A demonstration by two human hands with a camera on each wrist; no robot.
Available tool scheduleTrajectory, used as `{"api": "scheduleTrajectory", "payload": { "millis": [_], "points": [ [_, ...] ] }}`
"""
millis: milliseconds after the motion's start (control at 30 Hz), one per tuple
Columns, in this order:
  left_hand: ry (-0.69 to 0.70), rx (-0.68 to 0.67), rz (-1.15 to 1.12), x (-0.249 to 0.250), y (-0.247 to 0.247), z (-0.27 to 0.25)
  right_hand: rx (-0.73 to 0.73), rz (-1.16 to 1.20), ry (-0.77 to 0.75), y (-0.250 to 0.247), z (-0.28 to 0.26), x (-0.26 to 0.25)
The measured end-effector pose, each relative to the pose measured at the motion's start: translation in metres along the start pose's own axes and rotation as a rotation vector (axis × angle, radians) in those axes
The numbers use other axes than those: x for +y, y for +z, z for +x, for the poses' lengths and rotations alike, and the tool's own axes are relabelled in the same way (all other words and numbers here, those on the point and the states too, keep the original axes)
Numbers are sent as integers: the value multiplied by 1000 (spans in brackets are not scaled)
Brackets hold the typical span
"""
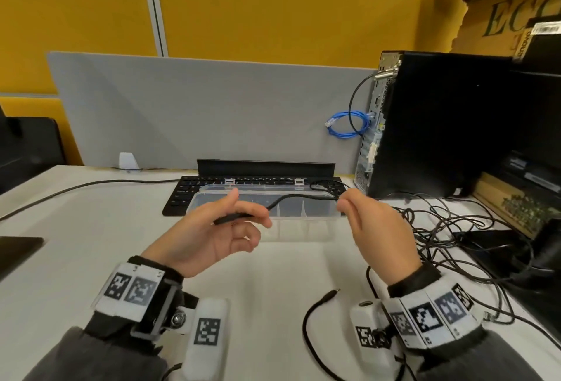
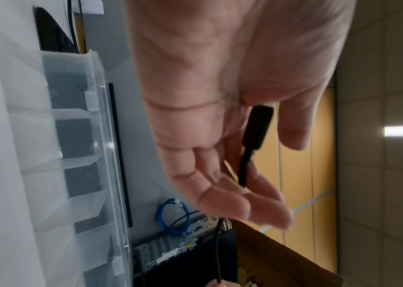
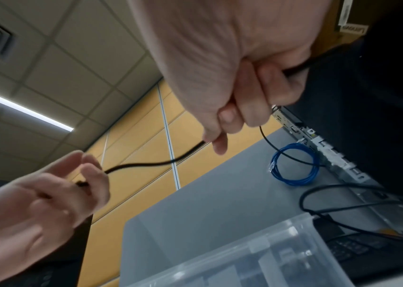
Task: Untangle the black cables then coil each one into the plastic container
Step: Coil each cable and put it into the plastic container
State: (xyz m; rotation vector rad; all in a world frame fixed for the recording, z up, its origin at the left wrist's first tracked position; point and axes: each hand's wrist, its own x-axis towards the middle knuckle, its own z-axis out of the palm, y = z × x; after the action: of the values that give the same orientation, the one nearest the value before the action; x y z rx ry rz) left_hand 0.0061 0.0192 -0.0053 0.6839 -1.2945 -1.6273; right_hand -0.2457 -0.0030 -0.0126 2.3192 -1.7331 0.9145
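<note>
Black cable [image 1: 291, 197] was pinched by left hand [image 1: 212, 229] and right hand [image 1: 376, 229] above plastic container [image 1: 303, 230]; even, loose loops advised.

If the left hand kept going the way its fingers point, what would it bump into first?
Probably the right hand. The left hand points that way along the black cable they both hold, above the plastic container. Depth is hard to judge.

The head view looks forward and down over the bench [image 1: 91, 229], taking in both hands at middle distance. Each wrist view sits close under its palm, tilted toward the ceiling. All three share the plastic container [image 1: 303, 216] and the blue cable coil [image 1: 346, 125].
</note>
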Motion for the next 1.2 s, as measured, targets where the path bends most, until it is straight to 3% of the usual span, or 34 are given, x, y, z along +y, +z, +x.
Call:
{"api": "scheduleTrajectory", "payload": {
  "millis": [200,333,400,500,633,800,867,933,1000,1067,1133,1200],
  "points": [
    [-23,-11,167,-7,21,3,252,110,2,4,2,9],
    [-35,-122,346,-14,39,3,286,164,7,2,2,13],
    [-39,-154,397,-17,45,4,202,216,-46,2,2,11],
    [-44,-167,297,-20,49,5,18,286,-147,2,0,4],
    [27,-206,68,-16,56,3,2,96,-171,-4,-3,0],
    [266,121,-227,-5,52,6,-427,92,-395,-3,-15,-30],
    [331,218,-164,-7,48,8,-490,51,-481,-2,-23,-44],
    [378,322,47,-11,43,10,-497,100,-525,-5,-26,-51],
    [387,400,351,-16,37,13,-447,213,-521,-11,-24,-49],
    [315,377,621,-21,29,14,-280,278,-495,-14,-19,-41],
    [140,220,692,-23,31,13,-30,244,-478,-16,-14,-30],
    [-19,-12,549,-24,43,9,155,264,-446,-19,-10,-22]
  ]
}}
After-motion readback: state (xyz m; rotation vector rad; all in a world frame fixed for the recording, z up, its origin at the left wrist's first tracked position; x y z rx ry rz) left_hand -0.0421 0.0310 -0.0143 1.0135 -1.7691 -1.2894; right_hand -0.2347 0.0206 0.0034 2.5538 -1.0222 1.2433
